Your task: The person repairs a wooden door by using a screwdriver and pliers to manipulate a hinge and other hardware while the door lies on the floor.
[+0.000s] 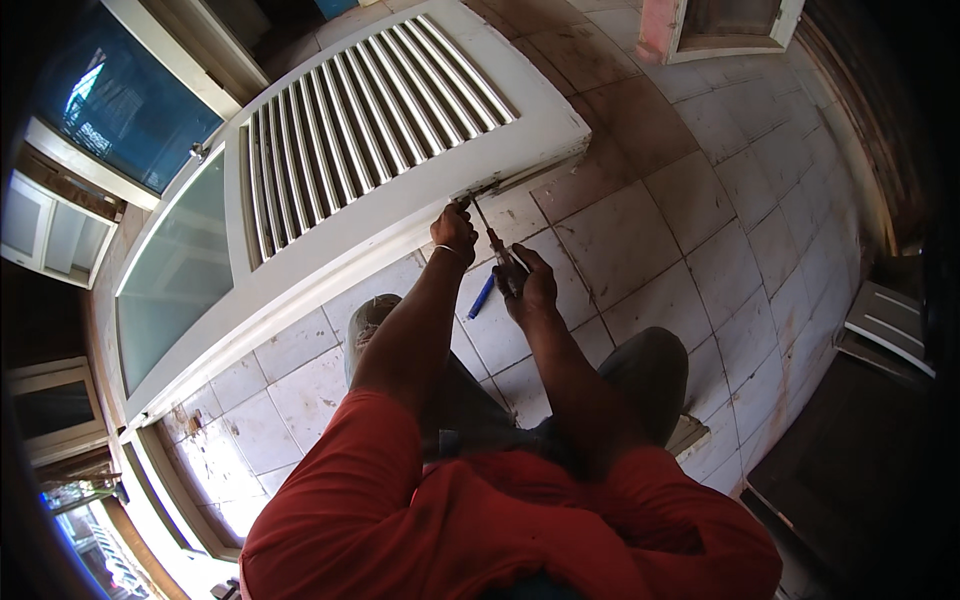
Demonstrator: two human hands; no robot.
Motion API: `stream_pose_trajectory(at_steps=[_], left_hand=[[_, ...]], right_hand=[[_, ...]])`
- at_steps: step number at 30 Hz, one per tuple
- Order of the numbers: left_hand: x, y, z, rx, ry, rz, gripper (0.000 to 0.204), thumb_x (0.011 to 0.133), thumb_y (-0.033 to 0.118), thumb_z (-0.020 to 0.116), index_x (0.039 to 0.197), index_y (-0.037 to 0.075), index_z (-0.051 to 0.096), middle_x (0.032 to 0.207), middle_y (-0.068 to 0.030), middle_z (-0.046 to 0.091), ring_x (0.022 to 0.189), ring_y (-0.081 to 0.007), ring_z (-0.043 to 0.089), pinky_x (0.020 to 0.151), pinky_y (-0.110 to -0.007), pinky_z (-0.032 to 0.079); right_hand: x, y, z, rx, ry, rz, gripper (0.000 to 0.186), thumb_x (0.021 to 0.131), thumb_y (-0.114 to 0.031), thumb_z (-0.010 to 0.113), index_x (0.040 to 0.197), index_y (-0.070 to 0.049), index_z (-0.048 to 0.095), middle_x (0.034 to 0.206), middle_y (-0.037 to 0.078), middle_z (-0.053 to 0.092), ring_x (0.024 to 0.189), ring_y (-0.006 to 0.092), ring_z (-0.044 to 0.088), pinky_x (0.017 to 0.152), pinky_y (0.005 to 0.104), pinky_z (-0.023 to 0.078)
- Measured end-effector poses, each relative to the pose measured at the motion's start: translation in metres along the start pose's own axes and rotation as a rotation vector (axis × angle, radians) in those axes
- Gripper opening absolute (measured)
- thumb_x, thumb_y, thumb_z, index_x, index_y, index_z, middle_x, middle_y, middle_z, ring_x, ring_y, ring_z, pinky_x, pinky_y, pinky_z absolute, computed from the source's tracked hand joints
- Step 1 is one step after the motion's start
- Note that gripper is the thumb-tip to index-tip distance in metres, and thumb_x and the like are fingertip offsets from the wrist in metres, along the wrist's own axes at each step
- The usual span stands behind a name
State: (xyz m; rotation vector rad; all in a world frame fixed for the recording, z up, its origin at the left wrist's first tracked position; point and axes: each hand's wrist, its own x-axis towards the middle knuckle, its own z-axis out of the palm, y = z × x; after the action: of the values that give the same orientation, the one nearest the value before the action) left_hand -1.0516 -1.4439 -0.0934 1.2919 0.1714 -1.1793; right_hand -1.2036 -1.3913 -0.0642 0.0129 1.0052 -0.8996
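A white door (400, 205) with metal louvre slats (370, 120) and a frosted glass panel (180, 290) stands before me, its long edge toward me. My right hand (530, 283) is closed round the handle of a screwdriver (492, 236), whose thin shaft reaches to a dark metal fitting (480, 190) on that edge. Close to the same fitting, my left hand (455, 235) has its fingers pinched together. What they hold is too small and dark to make out. Below my right hand a blue pen-like tool (481, 298) lies on the floor.
Stained tiles (700, 200) cover the floor around my knees. A frame with a dark panel (730, 25) stands at the far right, and a dark cabinet-like piece (840, 450) at the near right. Window frames and a blue glazed panel (130, 100) line the left.
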Motion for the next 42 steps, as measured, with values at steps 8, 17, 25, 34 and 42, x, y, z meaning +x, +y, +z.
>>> stream_pose_trajectory(at_steps=[8,17,25,34,42], left_hand=[[-0.001,-0.001,0.005,0.056,0.07,0.014,0.026,0.089,0.027,0.065,0.093,0.001,0.064,0.064,-0.0005,0.049,0.046,-0.0112,0.038,0.041,-0.027,0.03],[0.005,-0.017,0.005,0.125,0.111,0.071,0.034,0.09,0.034,0.059,0.097,0.001,0.068,0.07,-0.0026,0.055,0.05,-0.01,0.043,0.045,-0.026,0.035],[0.005,-0.011,0.0,0.2,0.062,0.117,0.033,0.091,0.029,0.06,0.103,-0.001,0.067,0.082,-0.0069,0.063,0.055,-0.0106,0.045,0.047,-0.027,0.038],[-0.003,-0.003,-0.014,0.25,0.066,0.033,0.025,0.085,0.018,0.063,0.1,-0.001,0.066,0.086,-0.0101,0.065,0.052,-0.0105,0.045,0.045,-0.026,0.037],[-0.005,-0.003,-0.016,0.12,-0.073,-0.077,0.021,0.089,0.018,0.055,0.097,-0.001,0.062,0.067,-0.0041,0.053,0.048,-0.0112,0.04,0.043,-0.026,0.033]], right_hand=[[0.002,0.0,-0.002,-1.401,-0.053,-1.167,0.022,0.091,-0.018,0.06,0.105,-0.001,0.064,0.103,0.018,0.068,0.08,0.0266,0.069,0.07,0.0354,0.055],[0.003,-0.019,-0.001,-0.013,-0.414,0.346,0.019,0.091,-0.024,0.055,0.096,-0.006,0.058,0.077,0.008,0.06,0.055,0.0138,0.053,0.044,0.0234,0.041],[-0.001,0.004,0.001,-0.819,-0.071,-0.559,0.037,0.089,-0.016,0.066,0.121,-0.001,0.056,0.088,0.009,0.067,0.06,0.0141,0.059,0.051,0.0235,0.046],[0.001,-0.015,0.005,-0.197,-0.083,-0.015,0.012,0.092,-0.022,0.056,0.092,-0.01,0.055,0.063,-0.002,0.043,0.051,0.009,0.043,0.047,0.0236,0.034],[-0.001,0.007,-0.006,-0.514,0.037,-0.297,0.029,0.085,-0.019,0.065,0.106,-0.001,0.06,0.069,0.002,0.055,0.048,0.008,0.047,0.041,0.0231,0.038]])
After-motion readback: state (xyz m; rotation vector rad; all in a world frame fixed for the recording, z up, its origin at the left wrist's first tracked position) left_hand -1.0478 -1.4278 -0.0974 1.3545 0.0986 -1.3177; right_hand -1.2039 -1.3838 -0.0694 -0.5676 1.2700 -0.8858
